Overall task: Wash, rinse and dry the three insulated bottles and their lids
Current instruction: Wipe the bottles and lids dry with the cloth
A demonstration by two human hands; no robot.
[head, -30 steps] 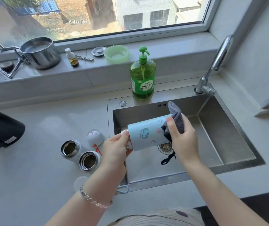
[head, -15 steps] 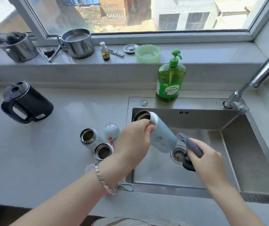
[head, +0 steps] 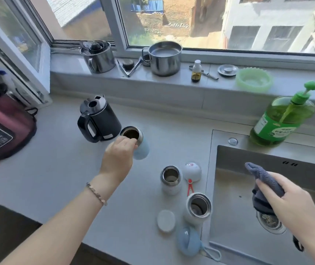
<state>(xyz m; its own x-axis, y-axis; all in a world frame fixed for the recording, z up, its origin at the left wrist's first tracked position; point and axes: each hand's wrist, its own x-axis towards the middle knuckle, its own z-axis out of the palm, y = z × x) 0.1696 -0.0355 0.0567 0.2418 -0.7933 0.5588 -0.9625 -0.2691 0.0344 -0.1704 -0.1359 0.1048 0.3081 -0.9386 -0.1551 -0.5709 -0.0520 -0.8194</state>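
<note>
The sink (head: 229,188) stands empty on your right so washing stays over the basin. On the counter (head: 57,178) to its left, your left hand (head: 117,159) grips the blue bottle (head: 140,148) by its steel rim, upright beside the black kettle (head: 98,119), apparently parking it apart as the dried one. Two white bottles (head: 171,180) stand open near the sink edge, within reach for wiping. Your right hand (head: 290,205) is closed on the grey cloth (head: 257,180) over the basin, ready for the next item. Three lids, blue (head: 188,241), round white (head: 192,172) and flat white (head: 165,220), rest beside the bottles.
</note>
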